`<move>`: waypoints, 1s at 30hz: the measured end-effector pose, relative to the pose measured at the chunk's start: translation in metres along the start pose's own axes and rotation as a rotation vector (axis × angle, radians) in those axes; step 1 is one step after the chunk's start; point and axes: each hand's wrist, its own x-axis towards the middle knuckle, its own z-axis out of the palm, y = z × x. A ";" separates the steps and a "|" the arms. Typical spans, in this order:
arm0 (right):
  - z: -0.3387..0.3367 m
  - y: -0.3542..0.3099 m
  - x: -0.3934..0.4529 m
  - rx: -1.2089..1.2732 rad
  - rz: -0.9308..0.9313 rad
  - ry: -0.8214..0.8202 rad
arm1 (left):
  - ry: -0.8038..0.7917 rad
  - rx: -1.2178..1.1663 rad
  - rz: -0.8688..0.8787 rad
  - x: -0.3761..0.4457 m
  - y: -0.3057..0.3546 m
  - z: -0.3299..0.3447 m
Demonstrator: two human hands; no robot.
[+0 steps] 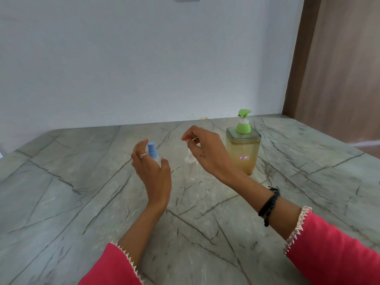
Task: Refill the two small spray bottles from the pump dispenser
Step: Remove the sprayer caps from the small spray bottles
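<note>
A grey veined marble countertop (61, 192) meets a pale wall (144, 58), beside a brown wooden panel (339, 68).

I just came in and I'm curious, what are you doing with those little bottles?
A person's left hand curves beside a small clear spray bottle with a blue top, seemingly not gripping it. The right hand hovers over a second clear spray bottle. The square pump dispenser of yellowish liquid with a green pump stands untouched on the grey marble counter.
</note>
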 end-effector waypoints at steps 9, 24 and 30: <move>0.011 -0.009 -0.005 -0.031 -0.060 0.002 | -0.127 -0.072 -0.249 0.002 -0.013 0.002; 0.015 -0.018 0.012 -0.243 0.039 -0.082 | -0.205 -0.198 -0.046 -0.003 0.003 -0.002; 0.007 -0.017 0.020 -0.029 0.079 -0.181 | -0.221 -0.221 -0.063 -0.002 0.007 -0.005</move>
